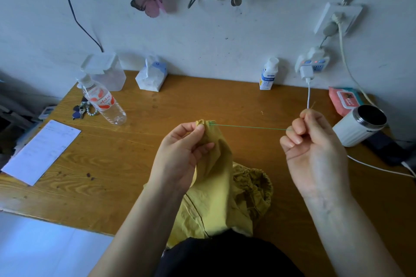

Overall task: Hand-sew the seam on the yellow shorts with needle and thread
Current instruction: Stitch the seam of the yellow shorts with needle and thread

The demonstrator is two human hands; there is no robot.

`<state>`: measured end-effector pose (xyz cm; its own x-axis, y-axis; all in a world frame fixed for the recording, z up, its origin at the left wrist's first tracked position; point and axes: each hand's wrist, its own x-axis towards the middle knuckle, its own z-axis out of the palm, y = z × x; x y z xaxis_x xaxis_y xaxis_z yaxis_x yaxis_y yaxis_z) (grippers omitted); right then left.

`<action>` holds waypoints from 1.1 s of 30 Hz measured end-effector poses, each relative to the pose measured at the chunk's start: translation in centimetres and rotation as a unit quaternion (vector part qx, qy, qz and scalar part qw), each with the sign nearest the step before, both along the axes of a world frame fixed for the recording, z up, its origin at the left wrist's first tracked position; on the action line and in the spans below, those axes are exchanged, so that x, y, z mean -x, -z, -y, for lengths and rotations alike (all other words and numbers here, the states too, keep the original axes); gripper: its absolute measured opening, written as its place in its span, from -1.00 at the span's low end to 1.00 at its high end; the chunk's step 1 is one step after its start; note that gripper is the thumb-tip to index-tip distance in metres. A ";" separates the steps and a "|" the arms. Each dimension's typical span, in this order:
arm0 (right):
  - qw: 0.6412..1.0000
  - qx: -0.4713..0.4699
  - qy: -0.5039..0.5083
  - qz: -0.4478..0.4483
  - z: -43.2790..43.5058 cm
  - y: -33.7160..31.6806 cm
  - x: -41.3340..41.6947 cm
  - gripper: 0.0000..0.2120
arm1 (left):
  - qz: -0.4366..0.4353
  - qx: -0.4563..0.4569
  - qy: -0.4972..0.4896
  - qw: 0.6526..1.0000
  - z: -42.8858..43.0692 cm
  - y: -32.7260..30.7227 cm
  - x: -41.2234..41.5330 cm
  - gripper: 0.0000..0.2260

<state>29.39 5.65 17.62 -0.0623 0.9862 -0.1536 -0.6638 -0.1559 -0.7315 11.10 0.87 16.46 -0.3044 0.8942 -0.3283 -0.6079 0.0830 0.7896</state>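
The yellow shorts lie bunched on the wooden table in front of me, one part lifted upward. My left hand pinches that raised fold near its top edge. A thin green thread runs taut from the fold's top to the right. My right hand holds the thread's far end with curled fingers, about a forearm's length from the fabric. The needle is too small to make out; a thin tip seems to poke above the right fingers.
A plastic water bottle and keys lie at the left, paper nearer. A tissue pack and small white bottle stand by the wall. A white cup, wipes and charger cable sit at the right.
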 end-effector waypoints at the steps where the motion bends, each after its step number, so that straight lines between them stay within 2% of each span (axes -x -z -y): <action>1: 1.000 0.000 0.004 0.000 -0.1 0.0 -0.2 -0.74 | -0.002 0.000 -0.004 1.000 0.0 0.0 0.1 -0.77; 17: 0.999 0.008 0.039 0.005 -0.1 -0.1 -1.2 -0.73 | 0.006 0.028 -0.035 0.999 -0.2 -0.1 0.8 -0.79; 21: 0.999 0.002 0.021 0.024 0.1 -0.2 -1.0 -0.75 | -0.003 0.018 -0.007 1.000 0.0 -0.4 0.7 -0.82; 25: 0.993 -0.063 -0.043 0.085 0.8 -0.1 -0.1 -0.89 | -0.016 0.004 0.055 0.998 0.5 -1.1 0.1 -0.93; 28: 0.957 -0.165 -0.077 0.225 1.4 -0.1 0.6 -0.89 | -0.012 -0.001 0.095 0.995 0.9 -1.8 -0.5 -0.96; 30: 0.903 -0.252 -0.081 0.339 1.9 -0.3 0.9 -0.87 | -0.006 -0.004 0.113 0.994 1.2 -2.3 -0.8 -0.97; 33: 0.817 -0.350 -0.067 0.453 2.5 -0.9 1.4 -0.87 | 0.003 -0.006 0.127 0.992 1.5 -2.8 -1.2 -0.94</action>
